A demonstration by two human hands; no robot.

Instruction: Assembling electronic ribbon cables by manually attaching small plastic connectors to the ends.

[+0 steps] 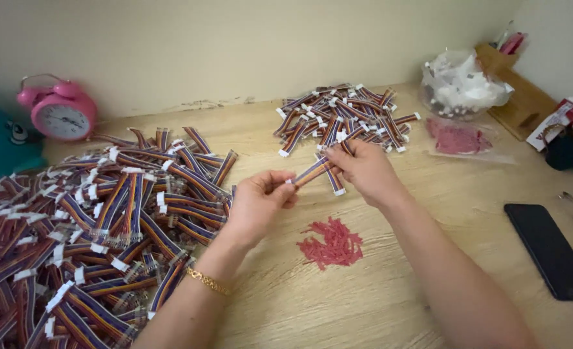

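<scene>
I see a pale wood worktop (377, 304) under a cream wall (235, 45); my hands, left (259, 199) and right (364, 169), pinch one striped cable (312, 172), pink clock (60, 111) at ten o'clock

Matt wooden table (377, 304), plastic-sheathed ribbon cable (312, 171)

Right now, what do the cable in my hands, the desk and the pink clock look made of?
Cable: striped plastic-insulated ribbon wires, white plastic end connectors. Desk: pale wood or wood-look laminate, matte, grain lines visible. Pink clock: glossy painted metal or plastic; cannot tell which.
</scene>
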